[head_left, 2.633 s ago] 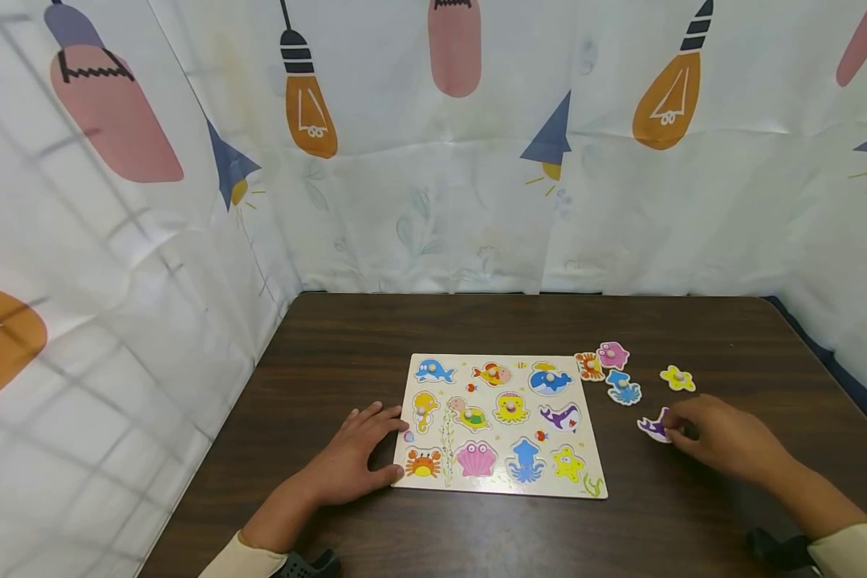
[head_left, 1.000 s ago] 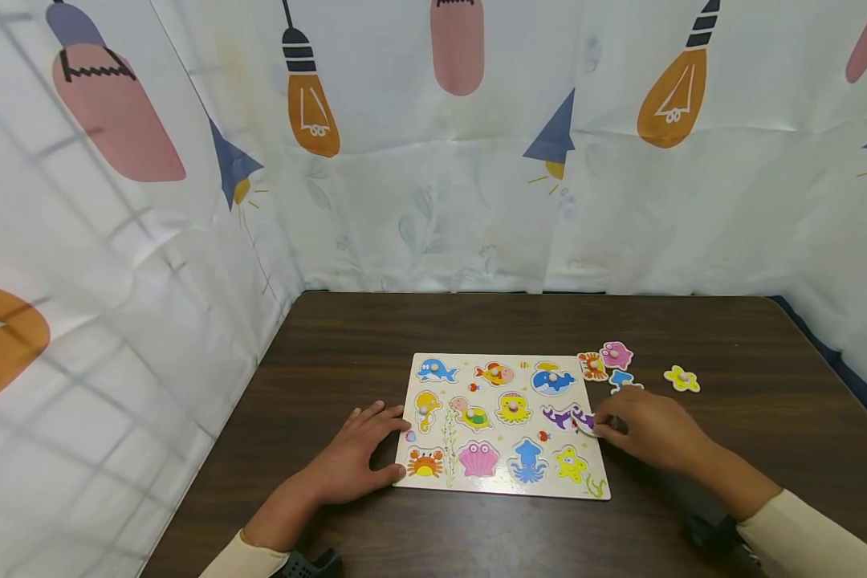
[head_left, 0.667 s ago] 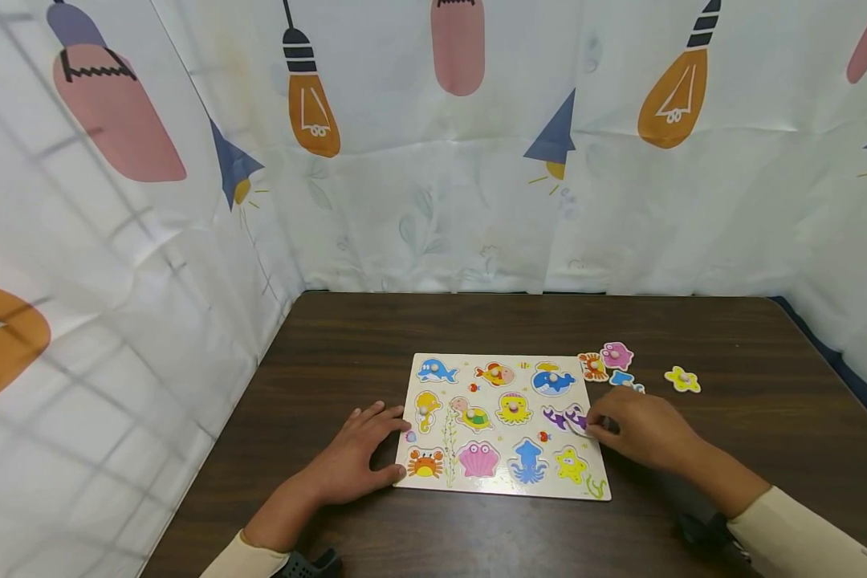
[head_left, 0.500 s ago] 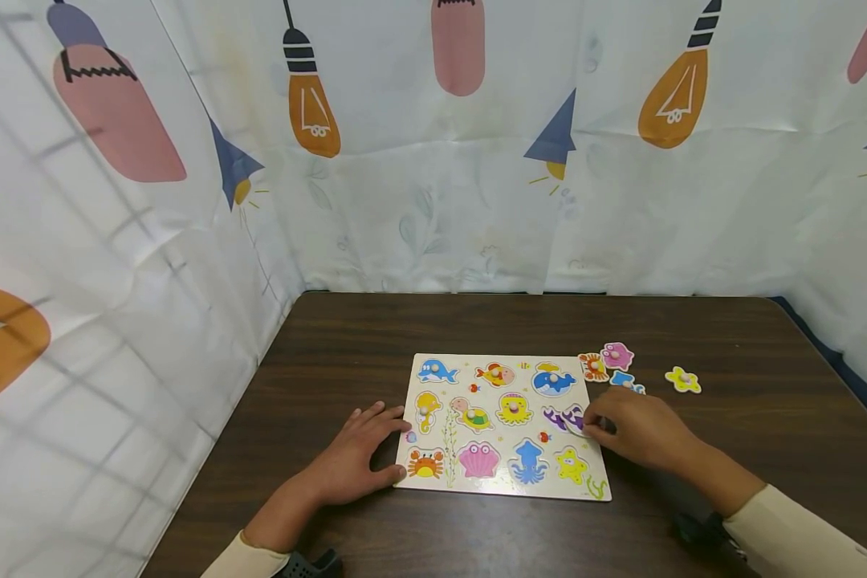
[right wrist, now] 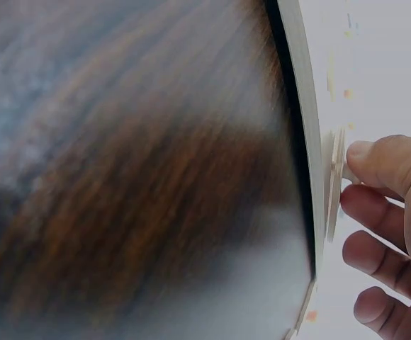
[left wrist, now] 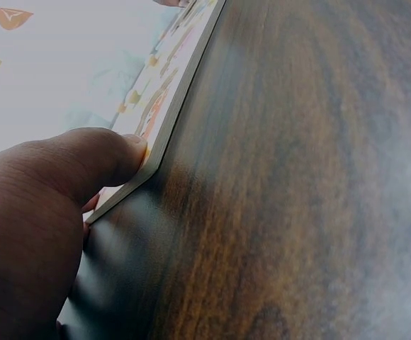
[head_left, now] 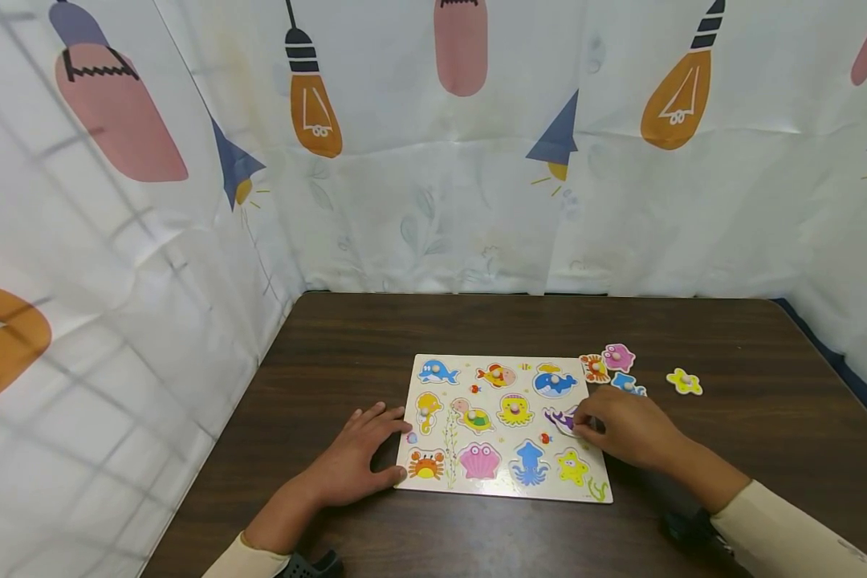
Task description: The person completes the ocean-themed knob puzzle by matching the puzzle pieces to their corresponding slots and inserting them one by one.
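My right hand (head_left: pixel 624 425) pinches a purple whale-shaped puzzle piece (head_left: pixel 563 422) over the matching purple picture, at the right side of the puzzle board (head_left: pixel 470 490). In the right wrist view, thumb and index finger grip the small knob of the piece (right wrist: pixel 335 188), which stands near the board's edge (right wrist: pixel 308 106). Whether it lies fully flat cannot be told. My left hand (head_left: pixel 354 457) rests at the board's left edge, fingers spread, and its thumb (left wrist: pixel 99 159) presses on the near left corner in the left wrist view.
Beside the board's far right corner lie loose pieces: an orange one (head_left: pixel 594 368), a pink one (head_left: pixel 618 357) and a blue one (head_left: pixel 624 383), partly behind my right hand. A yellow star piece (head_left: pixel 685 382) lies farther right on the dark wooden table (head_left: pixel 419 321).
My right hand has carried the purple whale piece left from the table onto the board, then a little farther left over its matching picture. My left hand has stayed in place.
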`<state>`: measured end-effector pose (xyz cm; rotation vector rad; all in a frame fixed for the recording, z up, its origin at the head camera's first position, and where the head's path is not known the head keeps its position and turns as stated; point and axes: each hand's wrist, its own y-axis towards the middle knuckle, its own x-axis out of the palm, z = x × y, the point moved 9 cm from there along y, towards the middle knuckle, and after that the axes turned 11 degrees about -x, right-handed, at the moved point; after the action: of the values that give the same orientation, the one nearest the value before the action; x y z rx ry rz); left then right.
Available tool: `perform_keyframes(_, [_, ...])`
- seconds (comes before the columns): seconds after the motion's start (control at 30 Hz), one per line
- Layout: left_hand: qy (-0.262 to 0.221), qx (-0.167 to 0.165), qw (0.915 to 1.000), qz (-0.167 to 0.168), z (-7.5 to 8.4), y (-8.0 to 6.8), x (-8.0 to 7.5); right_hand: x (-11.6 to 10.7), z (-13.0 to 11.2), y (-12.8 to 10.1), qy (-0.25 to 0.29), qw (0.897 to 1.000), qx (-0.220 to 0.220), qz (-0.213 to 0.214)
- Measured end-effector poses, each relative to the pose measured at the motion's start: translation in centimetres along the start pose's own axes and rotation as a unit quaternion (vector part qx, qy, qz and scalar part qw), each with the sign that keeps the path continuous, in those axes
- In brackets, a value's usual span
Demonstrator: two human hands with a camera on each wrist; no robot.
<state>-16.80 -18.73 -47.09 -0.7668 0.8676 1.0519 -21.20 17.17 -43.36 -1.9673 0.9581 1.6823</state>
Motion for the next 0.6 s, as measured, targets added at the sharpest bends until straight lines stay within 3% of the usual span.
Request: perform_keyframes(0.6, [-0.008,0.003,1.0000,0.001,0.13,-0.02,0.03,0.52,-0.60,0.95,-0.007,1.000,-0.020,0.001])
